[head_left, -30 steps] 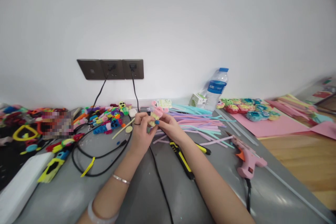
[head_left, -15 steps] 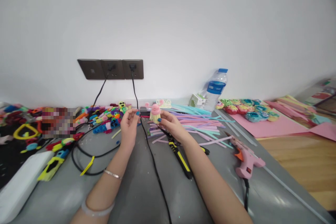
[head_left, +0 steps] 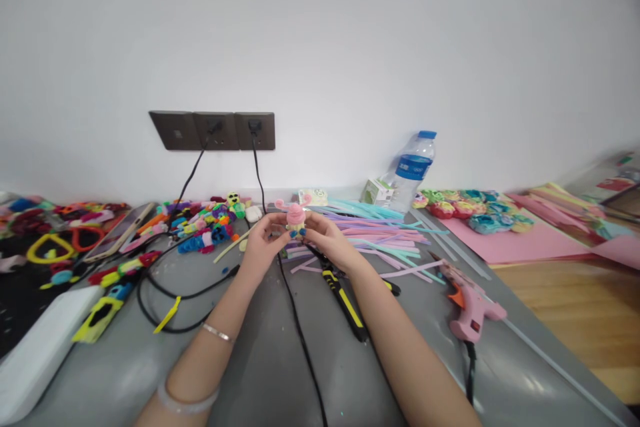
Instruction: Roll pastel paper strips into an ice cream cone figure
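Observation:
Between both hands, just above the table, is a small pipe-cleaner figure with a pink coiled top, two pink curled feelers and a pale yellow lower part. My left hand pinches its left side, the thumb across the front. From the other side my right hand grips it too, thumb beside the other thumb. The fingers hide much of the yellow part. Below the right hand lie yellow-and-black pliers. Behind it spreads a pile of pastel pipe cleaners.
A pink glue gun rests at right. Farther back are a water bottle, a small box and colourful flowers on pink paper. Black cables, a phone, a white case and pipe-cleaner figures occupy the left.
My left hand has moved right and taken hold of the figure, which my right hand held alone before. The right hand has barely shifted.

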{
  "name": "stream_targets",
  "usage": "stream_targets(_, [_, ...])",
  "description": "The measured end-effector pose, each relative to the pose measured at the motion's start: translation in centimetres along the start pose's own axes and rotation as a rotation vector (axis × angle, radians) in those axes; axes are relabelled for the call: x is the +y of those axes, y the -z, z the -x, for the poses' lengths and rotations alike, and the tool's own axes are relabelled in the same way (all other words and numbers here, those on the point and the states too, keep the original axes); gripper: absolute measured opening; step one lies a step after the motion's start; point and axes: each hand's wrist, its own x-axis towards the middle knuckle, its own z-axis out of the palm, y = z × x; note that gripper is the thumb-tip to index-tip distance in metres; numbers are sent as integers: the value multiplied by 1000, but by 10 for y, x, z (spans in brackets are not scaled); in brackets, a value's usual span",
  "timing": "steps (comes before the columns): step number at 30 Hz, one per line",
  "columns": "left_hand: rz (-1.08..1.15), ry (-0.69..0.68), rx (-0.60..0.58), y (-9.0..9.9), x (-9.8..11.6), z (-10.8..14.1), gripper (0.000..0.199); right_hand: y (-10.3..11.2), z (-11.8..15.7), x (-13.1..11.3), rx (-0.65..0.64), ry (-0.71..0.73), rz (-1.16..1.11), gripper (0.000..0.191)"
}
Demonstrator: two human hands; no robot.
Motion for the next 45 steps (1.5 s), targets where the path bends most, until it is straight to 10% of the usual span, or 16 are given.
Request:
stream_targets(11, [-75, 65, 31, 0, -7, -1, 29, 4, -1, 7, 29, -80, 47, 35])
stream_targets(21, [-107, 109, -7, 1, -9, 1, 32, 16, -6, 5, 448, 267, 232, 22])
stream_targets(28, [-134, 115, -25, 2, -9, 1, 38, 18, -4, 4, 447, 389, 541, 17])
stream_targets(45, [-85, 133, -2, 0, -5, 3, 39, 17, -2, 0, 352, 382, 484, 7])
